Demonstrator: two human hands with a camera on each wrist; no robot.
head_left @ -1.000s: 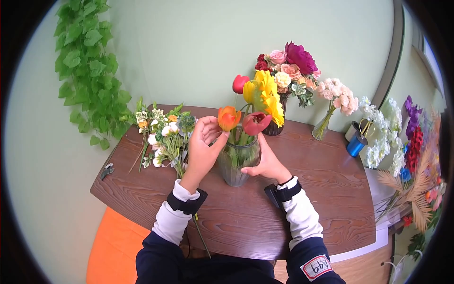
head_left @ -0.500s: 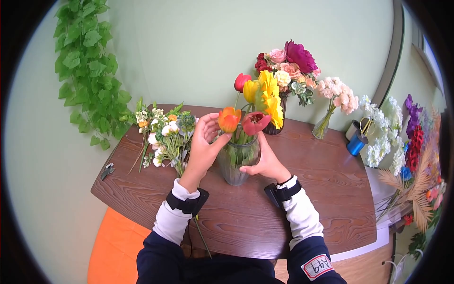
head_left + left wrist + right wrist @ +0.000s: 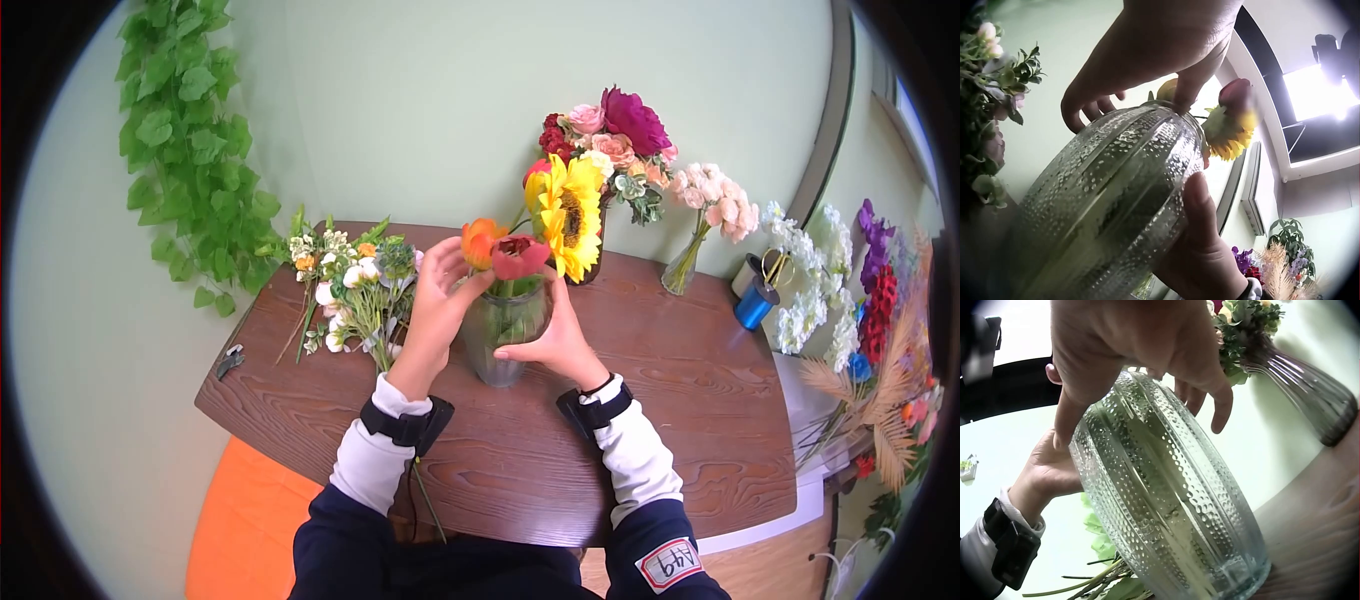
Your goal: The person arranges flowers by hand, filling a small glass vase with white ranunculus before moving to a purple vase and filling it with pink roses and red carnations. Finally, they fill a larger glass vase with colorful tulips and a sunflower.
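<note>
A ribbed, dimpled clear glass vase (image 3: 497, 340) with green stems inside stands on the wooden table, between both hands. Around its left side near the rim curves my left hand (image 3: 438, 318), thumb at the rim beneath the orange tulip (image 3: 480, 243). My right hand (image 3: 563, 343) grips the vase from the right, with its thumb across the front. A dull red tulip (image 3: 520, 258) leans over the front rim. Behind it a yellow sunflower (image 3: 571, 218) faces toward the right front. A brighter red tulip is mostly hidden behind the yellow blooms.
Loose white flowers (image 3: 350, 280) and cut stems lie on the left of the table (image 3: 690, 400). Behind stand a mixed bouquet (image 3: 615, 140) in a dark vase and pale pink flowers (image 3: 715, 200) in a slim vase. A blue cylinder (image 3: 756, 303) sits at the right edge.
The vase has turned between my hands: the dull red tulip in front has shifted left, the bright red one behind has moved right, and the sunflower has swung from side-on to showing its centre.
</note>
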